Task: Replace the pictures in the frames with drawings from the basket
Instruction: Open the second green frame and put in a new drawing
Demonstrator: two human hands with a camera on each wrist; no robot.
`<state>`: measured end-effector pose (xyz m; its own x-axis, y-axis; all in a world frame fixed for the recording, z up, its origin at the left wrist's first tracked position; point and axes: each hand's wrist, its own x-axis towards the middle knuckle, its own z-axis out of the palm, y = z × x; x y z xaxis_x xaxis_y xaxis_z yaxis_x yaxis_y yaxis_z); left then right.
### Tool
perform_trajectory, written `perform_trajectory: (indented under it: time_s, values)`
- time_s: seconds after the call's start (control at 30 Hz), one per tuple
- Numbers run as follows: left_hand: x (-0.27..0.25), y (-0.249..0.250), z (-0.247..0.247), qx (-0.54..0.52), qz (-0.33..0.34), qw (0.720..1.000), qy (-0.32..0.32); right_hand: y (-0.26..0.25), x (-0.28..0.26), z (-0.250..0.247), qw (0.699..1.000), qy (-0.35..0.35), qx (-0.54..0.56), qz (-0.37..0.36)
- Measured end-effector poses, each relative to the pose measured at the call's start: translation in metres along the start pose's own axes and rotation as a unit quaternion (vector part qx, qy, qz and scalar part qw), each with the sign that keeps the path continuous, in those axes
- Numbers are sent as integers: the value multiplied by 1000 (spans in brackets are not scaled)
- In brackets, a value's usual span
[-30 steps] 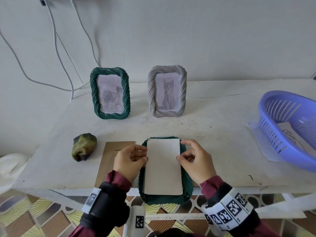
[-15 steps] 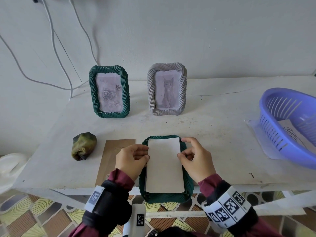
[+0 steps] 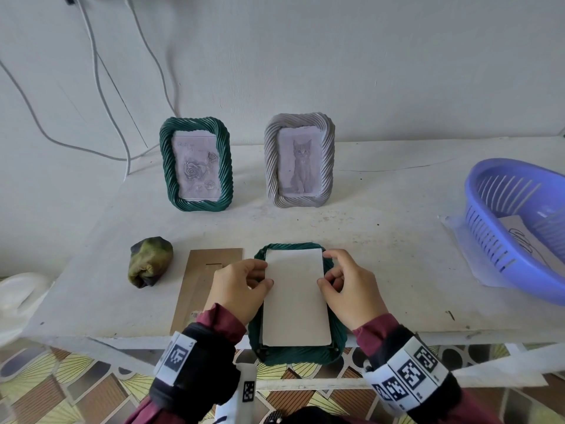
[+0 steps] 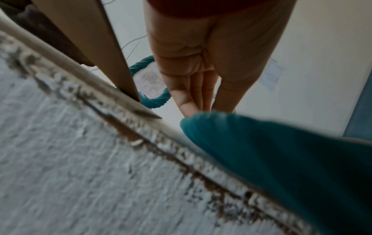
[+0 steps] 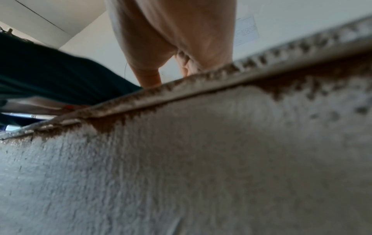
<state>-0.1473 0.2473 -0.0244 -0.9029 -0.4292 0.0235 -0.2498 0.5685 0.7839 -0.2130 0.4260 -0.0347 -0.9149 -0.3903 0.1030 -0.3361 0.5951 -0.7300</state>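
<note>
Both hands pinch a white sheet (image 3: 295,296) by its long edges, left hand (image 3: 238,284) and right hand (image 3: 348,287) opposite each other. It lies on a face-down green frame (image 3: 298,354) at the counter (image 3: 382,240) front edge, long axis running away from the person. Whether it sits seated in the recess is unclear. Brown backing board (image 3: 198,280) lies just left, a basket (image 3: 519,228) well right, two upright frames behind.

Both hands (image 3: 241,286) (image 3: 348,289) on white sheet (image 3: 295,298) (inside face-down green frame (image 3: 298,354)).
</note>
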Motion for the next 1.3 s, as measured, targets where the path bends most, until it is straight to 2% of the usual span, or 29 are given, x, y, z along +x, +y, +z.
perform_trajectory:
  time_s: [0.23, 0.43, 0.67, 0.8, 0.97, 1.07, 1.17, 1.3]
  values:
    - [0, 0, 0, 91, 11, 996, -15, 1, -1, 1, 999, -18, -27, -6]
    - [-2, 2, -1, 131, 29, 991, -22, 1, -2, 0, 1000, -18, -24, -7]
    - [-4, -1, -3, 160, 3, 986, -35, 1, -3, -1, 999, -26, -18, -9]
    - [-5, -1, -3, 183, 15, 982, -39, 2, -4, -1, 999, -27, -17, -9]
    - [-8, 0, -4, 181, 45, 982, -24, 3, -4, -1, 999, -32, -21, -18]
    - [-9, -4, -5, 141, 63, 988, 21, 4, -4, 0, 999, -28, -17, -18]
    - [-10, -14, -10, 133, 40, 988, 66, 5, -5, 1, 1000, -19, -10, -18]
    - [-17, -33, -19, 171, -39, 982, 76, 7, -8, 2, 1000, -6, -15, -27]
